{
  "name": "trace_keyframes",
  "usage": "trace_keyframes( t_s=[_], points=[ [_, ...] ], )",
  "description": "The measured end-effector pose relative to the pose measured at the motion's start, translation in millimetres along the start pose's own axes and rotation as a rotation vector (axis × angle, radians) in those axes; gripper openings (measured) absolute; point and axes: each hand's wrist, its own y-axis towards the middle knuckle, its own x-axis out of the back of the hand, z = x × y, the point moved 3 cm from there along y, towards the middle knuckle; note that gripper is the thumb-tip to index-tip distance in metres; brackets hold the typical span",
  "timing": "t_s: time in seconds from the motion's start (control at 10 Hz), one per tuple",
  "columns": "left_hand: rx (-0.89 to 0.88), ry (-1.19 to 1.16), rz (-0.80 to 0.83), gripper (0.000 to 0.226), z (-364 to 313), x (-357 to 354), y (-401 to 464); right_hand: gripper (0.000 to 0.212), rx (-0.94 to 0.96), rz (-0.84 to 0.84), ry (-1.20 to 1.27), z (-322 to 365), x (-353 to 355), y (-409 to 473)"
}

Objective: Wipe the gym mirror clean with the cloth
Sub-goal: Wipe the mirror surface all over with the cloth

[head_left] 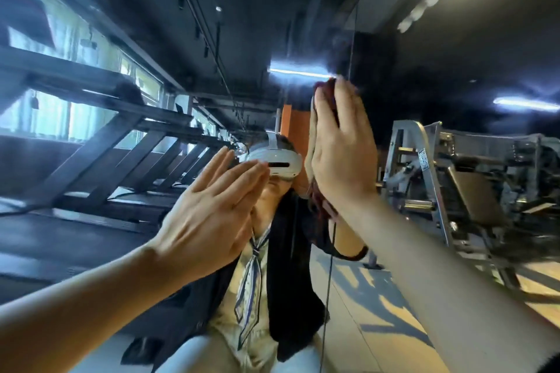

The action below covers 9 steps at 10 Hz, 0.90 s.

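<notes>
Head view: the mirror (424, 70) is filling almost the whole frame, reflecting a dark gym ceiling, treadmills (127, 142) at left and a weight machine (472, 179) at right. Right of centre, the right hand (339, 154) is pressing a dark red cloth (325, 94) flat against the glass, fingers straight and pointing up, the cloth showing above the fingertips and below the palm. At centre left, the left hand (212, 215) is lying open with straight fingers toward the glass, holding nothing. Between the hands, the person's reflection is showing a white headset (277, 159) and a striped scarf (251, 281).
</notes>
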Motion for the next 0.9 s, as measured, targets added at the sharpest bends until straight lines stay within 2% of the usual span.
trace_keyframes(
  t_s=[0.1,0.2,0.3,0.4,0.5,0.6,0.7,0.8,0.9],
  points=[
    [0.076,-0.112,-0.142,0.063,-23,14,-18,0.045,0.195,0.096,0.097,21,16,-107],
    [0.131,-0.261,-0.105,0.065,-63,13,-45,0.048,0.33,0.269,0.009,30,32,-185],
    [0.109,-0.298,-0.079,0.074,-92,5,-71,0.047,0.477,0.429,0.008,30,52,-236],
    [0.123,-0.307,-0.051,0.083,-106,6,-83,0.044,0.427,0.398,0.078,24,49,-203],
    [0.189,-0.31,-0.011,0.069,-106,6,-89,0.046,0.193,0.203,0.105,27,31,-128],
    [0.26,-0.318,0.044,0.068,-108,-5,-104,0.043,0.019,0.111,0.063,32,15,-86],
    [0.374,-0.427,0.08,0.071,-117,-21,-132,0.037,0.106,0.076,0.014,44,16,-132],
    [0.435,-0.489,0.03,0.072,-131,-35,-161,0.037,0.239,0.208,0.038,59,30,-222],
    [0.458,-0.517,0.029,0.085,-153,-45,-191,0.04,0.304,0.355,0.038,70,42,-301]
  ],
)
